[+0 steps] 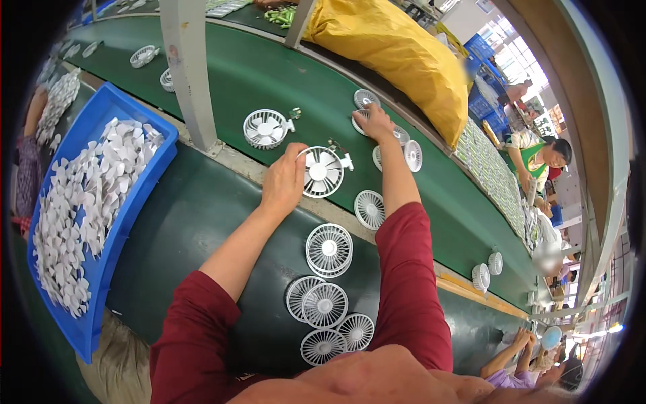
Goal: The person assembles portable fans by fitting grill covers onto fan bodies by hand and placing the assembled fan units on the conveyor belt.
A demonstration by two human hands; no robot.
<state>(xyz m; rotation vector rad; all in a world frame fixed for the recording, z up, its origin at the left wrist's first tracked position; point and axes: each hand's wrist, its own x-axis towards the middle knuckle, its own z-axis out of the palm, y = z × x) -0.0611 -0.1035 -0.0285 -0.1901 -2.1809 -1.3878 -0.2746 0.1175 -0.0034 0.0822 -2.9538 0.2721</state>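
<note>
My left hand (284, 180) is closed on the left rim of a white fan head (321, 172) with blades inside it and a small fitting on its side. My right hand (374, 123) reaches over the green conveyor belt (336, 101), its fingers on a round white grille (361, 121) in a loose group of grilles. Whether the fingers grip it is partly hidden. Another fan head (265, 129) with blades lies on the belt just beyond my left hand. Near my right forearm rests a single grille (369, 209).
Several white grilles (325, 305) lie on the dark green worktop in front of me. A blue crate (128, 195) full of white fan blades stands at left, beside a metal post (186, 74). Beyond the belt lies a yellow sack (397, 54). Other people work at right.
</note>
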